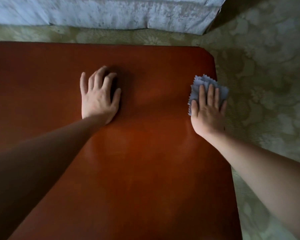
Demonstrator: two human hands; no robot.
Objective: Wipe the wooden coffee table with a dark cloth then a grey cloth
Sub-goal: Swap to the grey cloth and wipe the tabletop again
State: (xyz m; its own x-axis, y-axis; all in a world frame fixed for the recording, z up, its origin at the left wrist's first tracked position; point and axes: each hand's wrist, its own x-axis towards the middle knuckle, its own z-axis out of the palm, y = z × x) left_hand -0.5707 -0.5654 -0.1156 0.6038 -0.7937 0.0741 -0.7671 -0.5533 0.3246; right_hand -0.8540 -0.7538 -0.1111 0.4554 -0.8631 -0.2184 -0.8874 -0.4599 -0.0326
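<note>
At the right edge of the surface (pixel 145 161), close to its far right rounded corner, lies the grey cloth (pixel 200 82). It is crumpled, has zigzag-cut edges, and one part of it hangs slightly past the edge of the surface. The right hand (pixel 209 111) lies flat on top of the cloth, palm down. Its fingers (pixel 210 94) are straight and close together and point toward the far side of the surface, and the thumb lies along the cloth's left side. The cloth shows beyond the fingertips and on both sides of the hand. The right forearm comes in from the lower right, crossing over the right edge of the surface.

Toward the middle of the surface, well apart from the cloth, the left hand (pixel 98 99) rests palm down. Its fingers (pixel 107 80) are spread and a little bent. A dark patch (pixel 116 87) sits under and beside them, and it cannot be told whether this is the dark cloth or only shadow, nor whether the fingers grip anything. The left forearm stretches across the near left part of the surface and is in deep shade.

The surface itself is smooth, reddish-brown wood with a soft sheen, and it fills most of the view.

Off its right and far sides is a pale green carpet (pixel 267 75) with a flower pattern. Beyond the far side of the surface, past a strip of carpet, runs a band of pale blue-grey fabric (pixel 111 13), too blurred to tell what it belongs to.
</note>
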